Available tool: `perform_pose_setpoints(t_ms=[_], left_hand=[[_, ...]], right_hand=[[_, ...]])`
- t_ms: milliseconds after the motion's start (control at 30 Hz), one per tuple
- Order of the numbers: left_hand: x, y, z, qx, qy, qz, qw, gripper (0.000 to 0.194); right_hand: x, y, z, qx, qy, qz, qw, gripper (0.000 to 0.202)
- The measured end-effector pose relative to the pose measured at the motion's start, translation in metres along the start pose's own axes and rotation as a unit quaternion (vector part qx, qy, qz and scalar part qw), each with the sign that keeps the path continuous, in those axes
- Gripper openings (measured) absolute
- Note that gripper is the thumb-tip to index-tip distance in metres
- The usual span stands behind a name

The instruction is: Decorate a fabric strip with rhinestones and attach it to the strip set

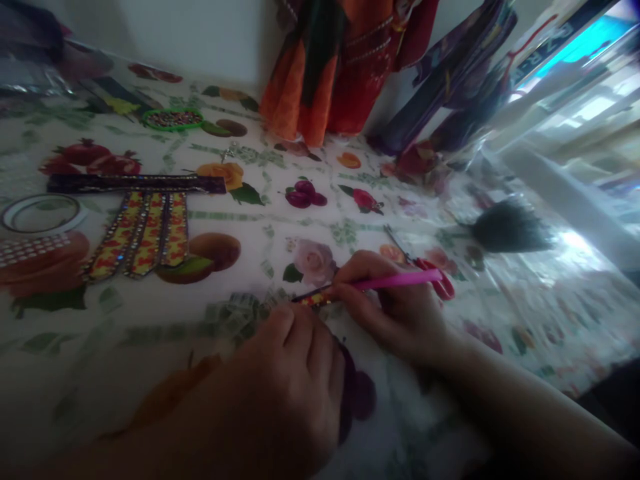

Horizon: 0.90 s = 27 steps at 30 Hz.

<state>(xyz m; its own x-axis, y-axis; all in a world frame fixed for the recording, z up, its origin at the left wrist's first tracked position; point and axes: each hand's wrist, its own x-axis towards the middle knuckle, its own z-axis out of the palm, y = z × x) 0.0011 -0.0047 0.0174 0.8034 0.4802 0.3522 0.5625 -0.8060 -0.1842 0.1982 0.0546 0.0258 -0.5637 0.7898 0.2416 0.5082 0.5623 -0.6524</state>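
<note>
My right hand (400, 310) is closed round a slim tool with a pink handle (400, 280). Its dark narrow front end lies along a small red and yellow patterned strip (316, 300), but blur hides what kind of tool it is. My left hand (300, 373) is curled with its fingertips on the near end of that strip, pinning it down; most of the strip is hidden beneath the fingers. Farther left, a dark band (135, 184) lies flat, with three similar patterned strips (150, 233) edged in shiny stones hanging from it.
Red-handled scissors (443, 283) lie just beyond my right hand. At the left are a tape roll (43, 215) and a sheet of gems (33, 249). A green dish of beads (173, 119) stands farther back. Orange and red garments (325, 80) stand by the wall; a dark brush-like bundle (510, 227) lies right.
</note>
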Motion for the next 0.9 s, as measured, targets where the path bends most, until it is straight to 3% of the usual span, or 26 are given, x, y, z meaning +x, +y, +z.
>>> perform_pose_setpoints(t_ms=[400,700,900], left_hand=[[-0.0007,-0.0003,-0.0013,0.007,-0.017,0.003,1.0,0.031],[-0.0005,-0.0015,0.0007,0.016,0.02,0.007,1.0,0.036],[0.0004,-0.0015,0.0013,0.025,0.017,0.008,1.0,0.032]], right_hand=[[0.0009,0.0,0.0028,-0.008,-0.013,-0.004,1.0,0.008],[0.0014,-0.002,0.0046,-0.02,-0.02,-0.017,0.999,0.008],[0.0014,-0.0013,0.0042,-0.019,-0.027,-0.017,0.999,0.008]])
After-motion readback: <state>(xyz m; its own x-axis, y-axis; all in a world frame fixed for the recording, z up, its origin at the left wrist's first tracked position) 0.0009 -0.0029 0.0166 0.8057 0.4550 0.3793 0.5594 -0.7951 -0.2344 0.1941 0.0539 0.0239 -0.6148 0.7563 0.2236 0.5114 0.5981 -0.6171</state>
